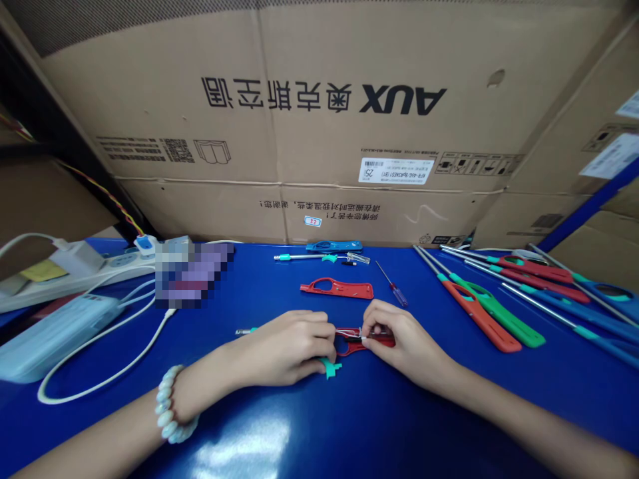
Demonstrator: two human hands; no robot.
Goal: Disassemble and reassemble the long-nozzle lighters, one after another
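My left hand (292,346) and my right hand (399,339) meet at the middle of the blue table (349,426) over an opened red lighter shell (357,340). The left hand's fingers are curled over the shell's left end, where a metal tube sticks out to the left and a teal trigger piece (330,367) pokes out below. The right hand pinches a small part inside the shell's right half. A beaded bracelet (170,412) circles my left wrist. A second red shell half (337,289) lies just behind the hands.
A small screwdriver (393,285), a blue shell half (333,246) and a loose metal tube with teal fittings lie further back. Several finished long-nosed lighters (494,309) are lined up at right. A power strip, cables and a white box lie at left. Cardboard cartons wall the back.
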